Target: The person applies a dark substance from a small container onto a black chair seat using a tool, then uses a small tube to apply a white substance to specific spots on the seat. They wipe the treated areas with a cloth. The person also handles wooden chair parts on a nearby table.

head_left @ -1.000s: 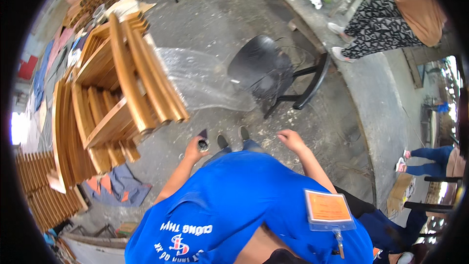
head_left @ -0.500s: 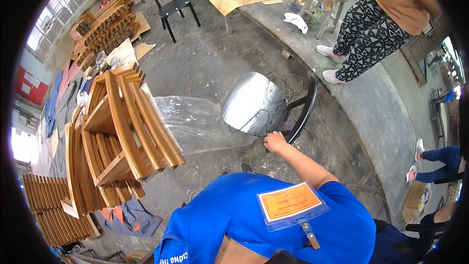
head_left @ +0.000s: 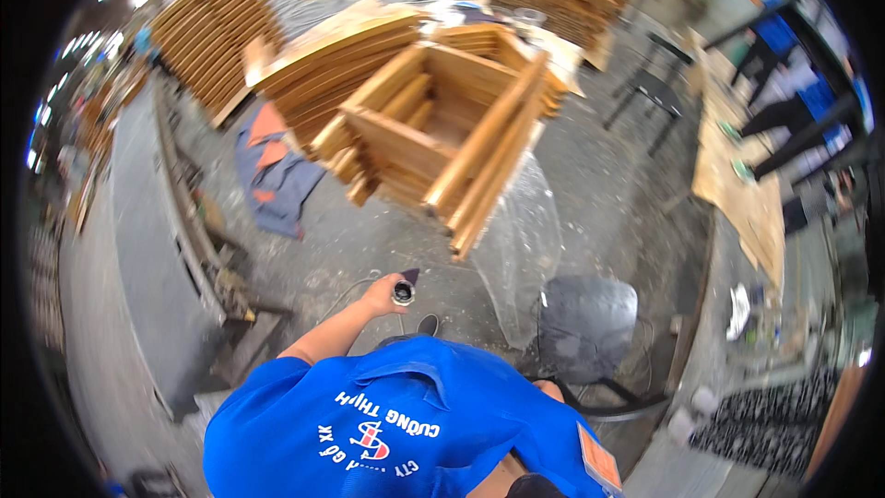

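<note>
My left hand (head_left: 382,296) is wrapped round a small round container (head_left: 403,293), its open top showing dark contents. A bit of dark material (head_left: 410,275) sticks out beside it. On my right stands a black chair (head_left: 587,327) with a shiny seat and a curved back rail near my body. A sliver of my right hand (head_left: 550,391) shows at the chair's near side; its fingers are hidden behind my blue shirt. In front of me are stacked brown wooden frames (head_left: 383,127), out of reach of both hands.
Clear plastic sheeting (head_left: 523,249) hangs beside the frames down to the floor. A grey and orange cloth (head_left: 277,171) lies at the left, by a long grey ledge (head_left: 152,249). Another black chair (head_left: 650,83) stands far right. A person in patterned trousers (head_left: 756,420) stands at the right.
My view has swung to the left, so the frames and black chair appear farther right. My left hand with the container has come into view; my right hand is now mostly hidden.
</note>
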`<state>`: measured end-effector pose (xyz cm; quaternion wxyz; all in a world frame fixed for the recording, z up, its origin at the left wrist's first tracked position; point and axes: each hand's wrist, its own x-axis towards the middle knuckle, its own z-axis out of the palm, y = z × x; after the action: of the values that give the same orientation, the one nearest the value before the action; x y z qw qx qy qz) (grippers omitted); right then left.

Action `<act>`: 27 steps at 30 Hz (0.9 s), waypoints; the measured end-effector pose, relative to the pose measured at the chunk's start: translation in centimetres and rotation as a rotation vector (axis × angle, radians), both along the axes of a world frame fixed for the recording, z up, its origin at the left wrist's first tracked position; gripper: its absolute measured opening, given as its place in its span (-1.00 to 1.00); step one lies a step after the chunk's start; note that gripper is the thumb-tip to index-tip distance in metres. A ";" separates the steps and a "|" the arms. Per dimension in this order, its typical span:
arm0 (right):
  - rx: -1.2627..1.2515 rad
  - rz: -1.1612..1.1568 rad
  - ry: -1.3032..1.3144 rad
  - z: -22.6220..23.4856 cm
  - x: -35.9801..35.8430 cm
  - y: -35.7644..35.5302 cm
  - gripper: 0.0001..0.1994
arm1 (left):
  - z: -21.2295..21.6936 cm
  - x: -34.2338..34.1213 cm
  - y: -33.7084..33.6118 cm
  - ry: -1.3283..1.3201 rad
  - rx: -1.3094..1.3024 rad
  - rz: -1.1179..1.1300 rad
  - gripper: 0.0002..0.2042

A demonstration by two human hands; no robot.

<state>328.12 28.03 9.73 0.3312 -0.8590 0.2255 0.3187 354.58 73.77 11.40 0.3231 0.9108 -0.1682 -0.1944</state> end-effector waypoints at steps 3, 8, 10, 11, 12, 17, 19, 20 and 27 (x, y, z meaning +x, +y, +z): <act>0.079 0.248 0.036 0.0 4.0 1.8 -0.67 | 1.7 -2.5 2.3 0.019 0.026 0.102 -0.25; 0.147 0.660 -0.043 2.3 13.9 7.1 -0.66 | 0.3 -9.9 11.2 0.024 0.090 0.460 -0.25; 0.166 0.773 -0.092 3.8 18.0 10.3 -0.65 | -1.1 -13.8 15.3 0.073 0.108 0.710 -0.25; 0.175 0.823 -0.109 4.4 19.9 12.1 -0.65 | -1.8 -15.8 17.1 0.122 0.150 0.857 -0.25; 0.184 0.859 -0.132 5.0 21.5 13.9 -0.65 | -2.4 -17.7 18.7 0.142 0.183 0.941 -0.23; 0.237 0.910 -0.163 6.0 27.2 23.5 -0.65 | -5.0 -23.2 24.8 0.203 0.118 1.159 -0.21; 0.198 1.026 -0.111 5.6 29.6 28.3 -0.65 | -5.5 -23.1 27.2 0.187 0.082 1.179 -0.21; 0.177 1.084 -0.078 5.2 30.7 30.8 -0.65 | -5.6 -22.7 28.4 0.159 0.073 1.204 -0.21; 0.184 1.483 -0.187 5.9 37.7 52.9 -0.65 | -1.7 -16.8 36.7 -0.126 -0.152 1.134 -0.24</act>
<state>365.87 80.93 15.59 0.1180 -0.7779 -0.4688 0.4015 337.75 110.43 9.68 0.4306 0.8428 0.3138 0.0766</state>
